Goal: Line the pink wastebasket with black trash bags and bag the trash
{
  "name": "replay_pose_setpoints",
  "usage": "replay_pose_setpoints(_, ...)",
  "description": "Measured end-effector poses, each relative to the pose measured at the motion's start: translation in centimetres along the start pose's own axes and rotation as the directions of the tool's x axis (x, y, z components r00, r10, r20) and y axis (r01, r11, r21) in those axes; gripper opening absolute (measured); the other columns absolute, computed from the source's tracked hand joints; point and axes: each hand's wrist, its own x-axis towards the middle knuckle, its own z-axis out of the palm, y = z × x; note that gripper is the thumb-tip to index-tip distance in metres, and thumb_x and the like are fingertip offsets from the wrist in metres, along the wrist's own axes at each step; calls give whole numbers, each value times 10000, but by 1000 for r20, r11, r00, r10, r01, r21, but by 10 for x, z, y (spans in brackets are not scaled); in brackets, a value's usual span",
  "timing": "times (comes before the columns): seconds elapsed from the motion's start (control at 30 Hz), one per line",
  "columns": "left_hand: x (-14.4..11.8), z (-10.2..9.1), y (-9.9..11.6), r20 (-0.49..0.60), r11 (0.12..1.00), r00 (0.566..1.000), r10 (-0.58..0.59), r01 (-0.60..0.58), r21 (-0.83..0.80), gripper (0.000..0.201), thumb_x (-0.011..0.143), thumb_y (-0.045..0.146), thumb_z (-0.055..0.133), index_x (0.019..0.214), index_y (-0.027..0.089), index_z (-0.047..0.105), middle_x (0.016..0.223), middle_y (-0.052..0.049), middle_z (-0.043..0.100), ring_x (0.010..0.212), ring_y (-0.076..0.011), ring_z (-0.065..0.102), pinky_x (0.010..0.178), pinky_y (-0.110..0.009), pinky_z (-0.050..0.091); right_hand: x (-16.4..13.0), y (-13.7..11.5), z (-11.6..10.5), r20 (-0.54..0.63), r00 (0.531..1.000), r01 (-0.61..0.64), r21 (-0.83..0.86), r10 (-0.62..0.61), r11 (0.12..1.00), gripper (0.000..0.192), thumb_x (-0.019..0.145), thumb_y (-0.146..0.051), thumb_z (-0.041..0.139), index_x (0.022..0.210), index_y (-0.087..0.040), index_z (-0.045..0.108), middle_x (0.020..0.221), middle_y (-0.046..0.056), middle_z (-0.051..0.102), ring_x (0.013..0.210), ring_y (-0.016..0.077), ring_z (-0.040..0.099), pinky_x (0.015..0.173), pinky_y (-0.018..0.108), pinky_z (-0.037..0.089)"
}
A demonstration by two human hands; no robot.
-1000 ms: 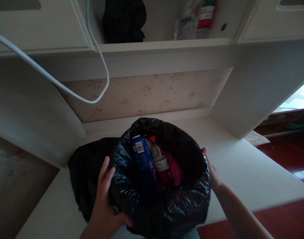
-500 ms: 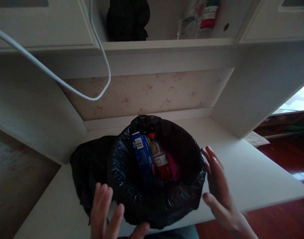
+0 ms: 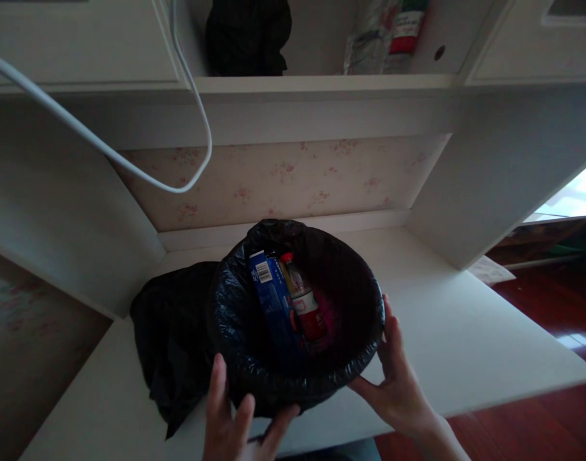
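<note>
A round trash bin (image 3: 293, 387), lined with a black plastic bag, stands on the white desktop. Inside it lie a blue cardboard box (image 3: 273, 304) with a barcode and, beside that, a clear plastic bottle (image 3: 306, 304) with a red cap and a red-and-white label. Something pink (image 3: 328, 314) shows dimly deeper in. My right hand (image 3: 393, 371) grips the bin's right side, fingers along the rim and thumb at the front. At the front left, my left hand (image 3: 237, 416) has its fingers spread against or very close to the bin.
A crumpled black bag (image 3: 175, 339) lies left of the bin. Overhead, a white cable (image 3: 129, 168) hangs in a loop. The shelf (image 3: 321, 84) above holds another black bundle (image 3: 247, 38) and a bottle (image 3: 408, 32). Side panels flank the desktop (image 3: 446, 320).
My right hand has closed in leftward onto the bin, and my left hand has moved right towards it. The bin has shifted slightly, its right rim now further left, its liner smoother.
</note>
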Motion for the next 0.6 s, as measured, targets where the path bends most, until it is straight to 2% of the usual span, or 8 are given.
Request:
replay_pose_setpoints(0.1, 14, -25, -11, -87, 966, 983, -163, 141, -217, 819, 876, 132, 752, 1573, 448, 463, 1623, 27, 501, 1398, -263, 590, 1054, -418, 607, 23, -15, -22, -101, 993, -32, 296, 64, 955, 658, 984, -465, 690, 1593, -469, 441, 1624, 31, 532, 1503, 332, 496, 1272, 590, 368)
replay_pose_setpoints(0.13, 24, -31, -18, -123, 932, 953, -276, 235, -276, 617, 906, 143, 718, 1445, 423, 610, 1453, 15, 631, 1291, -262, 652, 1079, -442, 578, 36, -21, -29, -180, 980, -16, 356, 85, 934, 480, 1010, -484, 639, 1484, -421, 594, 1448, 44, 676, 1383, 306, 601, 1250, 543, 404)
replay_pose_setpoints(0.17, 36, -36, -27, -135, 881, 907, -399, 337, -332, 426, 923, 169, 715, 1297, 372, 706, 1326, 0, 679, 1212, -255, 676, 1088, -439, 556, 51, -25, -35, -255, 959, -12, 391, 121, 920, 341, 1018, -471, 628, 1337, -385, 709, 1256, 43, 753, 1236, 277, 674, 1201, 500, 454)
replay_pose_setpoints(0.23, 67, -36, -49, -104, 736, 809, -579, 463, -494, 197, 940, 263, 739, 1132, 301, 744, 1264, -10, 692, 1109, -217, 689, 1025, -363, 559, 86, -29, -43, -325, 919, -64, 438, 224, 897, 184, 975, -445, 698, 1119, -367, 781, 1054, 20, 765, 993, 232, 705, 1067, 453, 535)
replay_pose_setpoints(0.33, 118, -16, -88, 74, 486, 688, -722, 580, -654, 208, 920, 429, 751, 1068, 282, 752, 1217, -23, 722, 1150, -231, 666, 1067, -373, 527, 143, -20, -42, -140, 896, -293, 527, 422, 798, 193, 882, -480, 776, 1003, -330, 770, 1099, 12, 751, 977, 222, 687, 1038, 430, 546)
replay_pose_setpoints(0.47, 177, 23, -129, 254, 448, 691, -677, 661, -603, 378, 795, 474, 833, 1081, 236, 769, 1232, -75, 756, 1231, -306, 659, 1146, -462, 472, 209, 9, -19, 153, 840, -522, 495, 521, 695, 240, 878, -443, 777, 1011, -244, 779, 1204, 62, 772, 1075, 274, 708, 1069, 483, 545)
replay_pose_setpoints(0.53, 199, 39, -140, 362, 451, 695, -622, 695, -560, 454, 722, 427, 908, 1111, 223, 796, 1240, -92, 773, 1296, -320, 641, 1206, -459, 406, 230, 23, -4, 306, 801, -598, 464, 515, 654, 282, 920, -456, 734, 1014, -195, 788, 1120, 96, 797, 1046, 298, 734, 1058, 515, 555)
replay_pose_setpoints(0.6, 217, 52, -147, 477, 429, 675, -562, 732, -530, 540, 691, 427, 942, 1169, 218, 805, 1249, -111, 786, 1298, -336, 655, 1205, -466, 406, 243, 32, 10, 405, 789, -613, 459, 462, 644, 319, 970, -455, 697, 1077, -165, 772, 1104, 104, 792, 1036, 286, 744, 1021, 517, 578)
